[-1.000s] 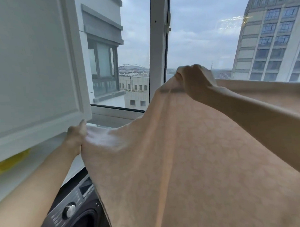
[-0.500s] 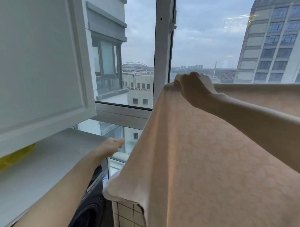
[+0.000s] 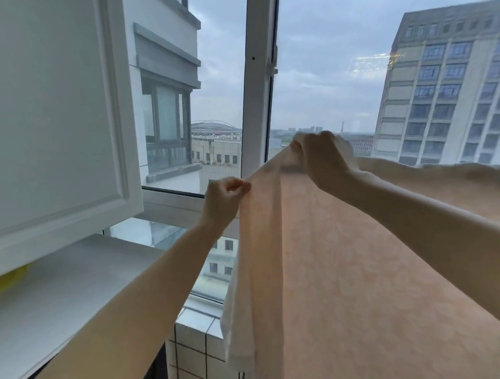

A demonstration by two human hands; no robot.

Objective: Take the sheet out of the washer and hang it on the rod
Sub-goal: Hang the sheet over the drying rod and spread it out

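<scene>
Sheet point(image 3: 359, 270): peach, patterned, raised before the window point(image 3: 256, 90). Its top edge runs left-right from the hands off to the right of view, and the left border hangs near-vertical past the tiled ledge point(image 3: 192, 355). Surroundings: white cabinet door point(image 3: 50, 111) open upper left, white desk point(image 3: 62, 295) below it, yellow item point(image 3: 8, 280) at far left. Left hand point(image 3: 226, 195): fingers curled, pinching the sheet's left border; right hand point(image 3: 324, 158): higher, closed round the bunched top edge.
</scene>
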